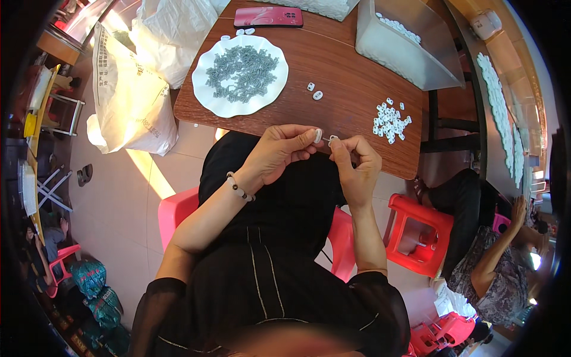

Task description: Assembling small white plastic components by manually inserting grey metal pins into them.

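My left hand (279, 153), with a beaded bracelet on its wrist, pinches a small white oval plastic piece (319, 135) just off the table's front edge. Facing it, my right hand (358, 169) pinches another small white plastic piece (333, 139). A thin grey metal bit bridges the short gap between the two pieces; its exact shape is too small to tell. Ahead on the brown wooden table (333, 50) lie two loose white pieces (317, 95). A pile of similar white pieces with dark holes (391, 122) lies to the right.
A white scalloped plate (205, 98) of small grey metal springs (244, 71) stands at the left. Behind it lies a pink phone (267, 18). A translucent bin (404, 59) with white pieces stands far right. White sacks (134, 95), a red stool (419, 235) and another person (493, 268) surround the table.
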`<state>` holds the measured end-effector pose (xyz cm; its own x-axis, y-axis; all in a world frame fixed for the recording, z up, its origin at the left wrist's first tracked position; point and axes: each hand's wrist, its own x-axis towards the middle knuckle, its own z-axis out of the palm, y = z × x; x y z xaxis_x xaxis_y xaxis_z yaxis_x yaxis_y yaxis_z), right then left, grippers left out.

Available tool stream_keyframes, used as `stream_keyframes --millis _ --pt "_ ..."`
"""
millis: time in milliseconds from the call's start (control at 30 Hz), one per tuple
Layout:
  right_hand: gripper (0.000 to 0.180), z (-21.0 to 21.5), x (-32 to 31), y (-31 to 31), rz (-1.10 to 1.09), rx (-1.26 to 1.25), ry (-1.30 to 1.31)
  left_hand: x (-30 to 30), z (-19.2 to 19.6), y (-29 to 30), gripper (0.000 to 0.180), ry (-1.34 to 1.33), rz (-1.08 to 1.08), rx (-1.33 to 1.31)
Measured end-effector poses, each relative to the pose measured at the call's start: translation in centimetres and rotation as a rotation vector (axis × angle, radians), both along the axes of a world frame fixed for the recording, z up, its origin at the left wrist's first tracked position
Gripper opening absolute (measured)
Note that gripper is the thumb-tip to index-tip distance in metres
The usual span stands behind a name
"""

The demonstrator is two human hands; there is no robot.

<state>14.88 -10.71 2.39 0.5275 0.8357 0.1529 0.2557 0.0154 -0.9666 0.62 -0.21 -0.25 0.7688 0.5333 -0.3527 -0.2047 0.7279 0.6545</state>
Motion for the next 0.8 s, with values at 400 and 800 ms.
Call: stream_keyframes --millis 400,800 --pt "0.015 0.06 -0.07 -0.01 -0.003 -0.016 -0.039 0.07 0.24 -0.23 0.021 0.012 0.018 0.040" --pt "0.014 -0.26 -0.22 -0.02 -0.020 0.014 -0.101 -0.16 0.15 -0.41 0.022 0.070 0.035 0.169"
